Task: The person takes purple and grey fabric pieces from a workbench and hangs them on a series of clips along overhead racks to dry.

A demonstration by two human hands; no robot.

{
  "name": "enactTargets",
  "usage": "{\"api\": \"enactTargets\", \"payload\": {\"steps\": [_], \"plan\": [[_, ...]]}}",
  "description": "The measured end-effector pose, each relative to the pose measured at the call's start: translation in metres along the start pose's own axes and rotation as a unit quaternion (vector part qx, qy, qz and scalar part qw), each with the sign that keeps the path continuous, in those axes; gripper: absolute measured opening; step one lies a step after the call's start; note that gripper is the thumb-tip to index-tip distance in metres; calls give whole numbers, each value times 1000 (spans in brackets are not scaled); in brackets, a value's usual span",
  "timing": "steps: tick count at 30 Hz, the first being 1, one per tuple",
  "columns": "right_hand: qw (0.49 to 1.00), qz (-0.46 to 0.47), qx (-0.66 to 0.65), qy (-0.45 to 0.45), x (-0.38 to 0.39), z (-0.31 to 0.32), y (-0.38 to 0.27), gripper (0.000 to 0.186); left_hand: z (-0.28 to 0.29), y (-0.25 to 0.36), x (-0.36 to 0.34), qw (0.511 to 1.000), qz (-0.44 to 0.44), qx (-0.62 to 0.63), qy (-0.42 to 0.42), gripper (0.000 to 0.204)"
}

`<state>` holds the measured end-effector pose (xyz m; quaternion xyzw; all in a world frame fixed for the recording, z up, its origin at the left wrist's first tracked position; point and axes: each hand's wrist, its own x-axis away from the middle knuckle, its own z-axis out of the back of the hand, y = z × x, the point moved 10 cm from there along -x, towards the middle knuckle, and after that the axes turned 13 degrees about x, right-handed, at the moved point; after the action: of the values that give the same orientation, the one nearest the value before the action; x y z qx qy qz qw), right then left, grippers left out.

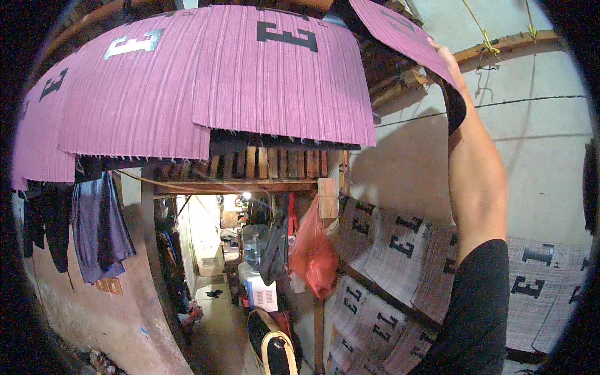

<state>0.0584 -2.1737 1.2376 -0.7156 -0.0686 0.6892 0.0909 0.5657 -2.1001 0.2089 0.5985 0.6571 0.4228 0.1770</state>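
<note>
My right arm reaches up along the right side, its dark sleeve pushed back to the elbow. At the top, my right hand point(451, 64) grips the edge of a pink striped fabric sheet point(409, 37) with a dark underside. Most of that hand's fingers are hidden by the sheet. Left of it, several similar pink sheets point(281, 94) hang overhead in an overlapping row, printed with dark or shiny block shapes and fraying along their lower edges. No part of my left hand shows.
Grey printed sheets point(397, 244) hang in rows along the right wall. A red plastic bag point(312, 250) hangs mid-view beside a water dispenser point(261, 290). Dark clothes point(103, 225) hang on the left. A narrow tiled passage point(215, 319) runs back, with a wooden-framed object point(275, 350) in front.
</note>
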Motion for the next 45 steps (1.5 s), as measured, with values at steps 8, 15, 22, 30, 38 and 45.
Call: {"api": "enactTargets", "payload": {"steps": [8, 15, 22, 30, 38, 45], "plan": [[983, 80, -167, -12, -12, -56, -48, 31, -5, -1, -8, 1000, 5, -10, -6, 40], [993, 5, -104, -51, -10, -70, -39, 33, -1, 3, -7, 1000, -3, -12, 4, 39], [998, -14, -33, -43, 23, -42, -24, 38, -6, 2, -17, 1000, 4, -22, -10, 39], [983, 42, 175, 43, 24, -36, 18, 41, 2, 6, -11, 1000, -9, -16, 7, 38], [963, 32, 266, 24, 19, -29, 34, 47, -8, 11, -21, 999, -8, -29, -12, 38], [970, 82, 214, 79, 96, -44, -8, 41, 6, 14, -5, 999, -28, -16, 4, 37]]}}
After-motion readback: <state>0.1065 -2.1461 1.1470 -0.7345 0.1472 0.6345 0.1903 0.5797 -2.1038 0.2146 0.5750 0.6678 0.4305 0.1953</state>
